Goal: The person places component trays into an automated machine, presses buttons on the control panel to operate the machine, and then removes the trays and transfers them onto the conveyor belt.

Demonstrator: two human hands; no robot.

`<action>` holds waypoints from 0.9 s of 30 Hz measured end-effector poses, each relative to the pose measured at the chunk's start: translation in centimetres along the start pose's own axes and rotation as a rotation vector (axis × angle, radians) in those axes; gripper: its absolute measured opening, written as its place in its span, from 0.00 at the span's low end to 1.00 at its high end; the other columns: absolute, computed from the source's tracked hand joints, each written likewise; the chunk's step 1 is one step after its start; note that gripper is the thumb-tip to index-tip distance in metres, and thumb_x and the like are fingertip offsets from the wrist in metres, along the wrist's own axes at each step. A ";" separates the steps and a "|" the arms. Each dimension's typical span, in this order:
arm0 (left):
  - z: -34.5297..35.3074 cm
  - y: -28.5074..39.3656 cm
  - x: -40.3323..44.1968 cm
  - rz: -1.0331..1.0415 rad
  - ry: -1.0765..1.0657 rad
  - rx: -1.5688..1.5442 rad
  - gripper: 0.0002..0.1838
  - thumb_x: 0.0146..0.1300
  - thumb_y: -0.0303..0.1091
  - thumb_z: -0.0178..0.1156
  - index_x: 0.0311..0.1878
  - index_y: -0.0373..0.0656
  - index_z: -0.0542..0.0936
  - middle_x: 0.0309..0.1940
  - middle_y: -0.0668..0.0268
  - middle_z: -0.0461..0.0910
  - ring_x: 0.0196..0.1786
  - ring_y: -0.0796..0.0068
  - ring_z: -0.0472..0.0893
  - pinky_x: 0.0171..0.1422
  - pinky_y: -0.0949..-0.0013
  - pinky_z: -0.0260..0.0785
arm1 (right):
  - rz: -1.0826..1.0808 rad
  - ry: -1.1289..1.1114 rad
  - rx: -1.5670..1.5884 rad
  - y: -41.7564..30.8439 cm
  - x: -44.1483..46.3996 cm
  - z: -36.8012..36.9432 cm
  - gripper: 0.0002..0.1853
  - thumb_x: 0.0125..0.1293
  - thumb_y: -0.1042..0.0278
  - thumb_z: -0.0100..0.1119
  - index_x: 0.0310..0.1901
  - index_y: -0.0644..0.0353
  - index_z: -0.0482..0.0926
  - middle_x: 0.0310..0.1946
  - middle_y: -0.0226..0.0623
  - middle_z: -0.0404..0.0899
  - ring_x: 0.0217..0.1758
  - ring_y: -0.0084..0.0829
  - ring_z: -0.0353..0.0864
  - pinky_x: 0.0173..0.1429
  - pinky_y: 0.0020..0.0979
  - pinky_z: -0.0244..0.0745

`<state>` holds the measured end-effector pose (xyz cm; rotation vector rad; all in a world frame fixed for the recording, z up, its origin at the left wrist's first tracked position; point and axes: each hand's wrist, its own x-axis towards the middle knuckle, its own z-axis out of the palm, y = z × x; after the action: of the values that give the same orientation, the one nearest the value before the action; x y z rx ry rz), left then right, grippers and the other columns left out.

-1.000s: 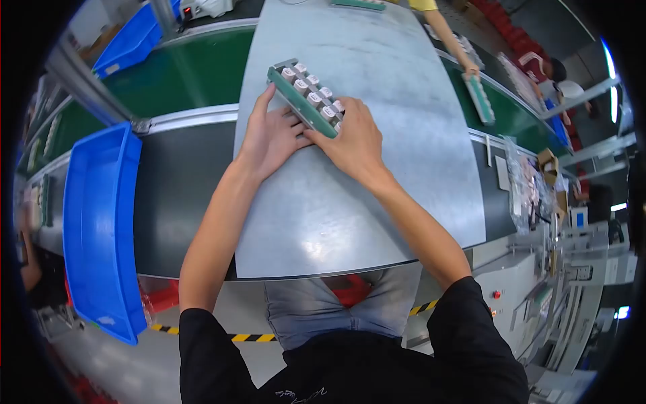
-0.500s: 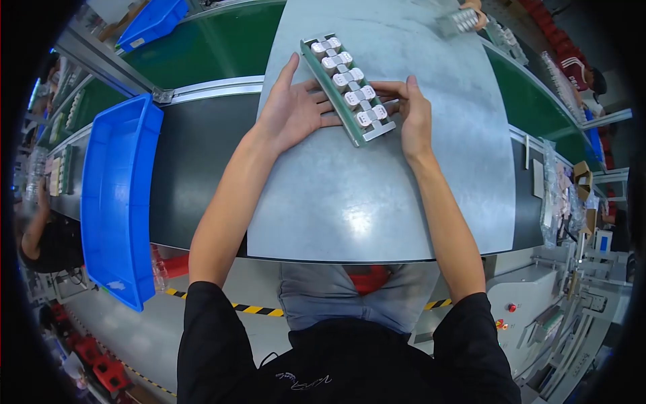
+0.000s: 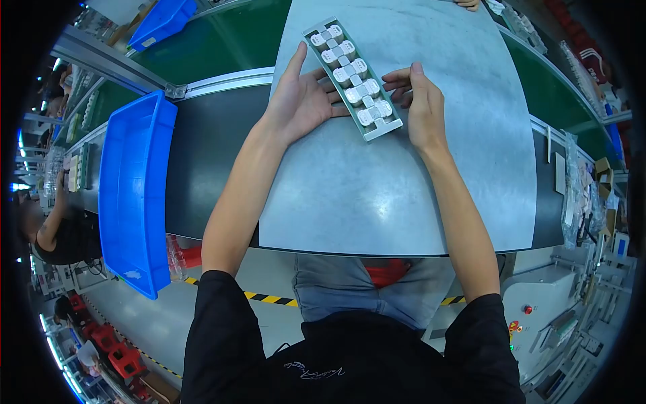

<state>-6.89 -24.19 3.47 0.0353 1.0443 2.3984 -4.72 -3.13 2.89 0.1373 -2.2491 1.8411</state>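
Observation:
A long, narrow green tray [image 3: 364, 132] lies slantwise above the grey tabletop, with several white-topped, rounded blocks [image 3: 354, 73] in a row along it. On its left side is my left hand [image 3: 299, 104], palm turned up and thumb pointing away from me. Its fingers stretch out to the tray's long edge, and their tips are partly hidden there. My right hand [image 3: 425, 108] is to the right of the tray, fingers loosely bent and thumb raised. A small gap shows between those fingers and the tray.
The grey sheet [image 3: 336, 202] covers the middle of the dark bench. To the left stands a deep blue bin [image 3: 131, 195]; another blue bin [image 3: 161, 23] is farther back. Another person's hand [image 3: 468, 4] shows at the far edge. Clear plastic bags [image 3: 573, 195] lie at right.
The tray has turned so that its top faces me more squarely. My right hand has drawn slightly away from it. The other person's hand at the far side has moved back with its tray.

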 end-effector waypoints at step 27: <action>2.9 5.8 0.9 -0.006 0.268 0.700 0.27 0.63 0.55 0.68 0.55 0.46 0.79 0.42 0.70 0.81 0.45 0.74 0.81 0.55 0.61 0.74 | 0.000 -0.006 0.051 0.9 0.1 -0.5 0.34 0.79 0.41 0.40 0.37 0.68 0.83 0.27 0.42 0.84 0.32 0.32 0.80 0.41 0.35 0.73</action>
<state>-9.65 -25.10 9.31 -0.0449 1.9551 1.9487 -4.96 -2.46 2.20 0.1519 -2.2068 1.9014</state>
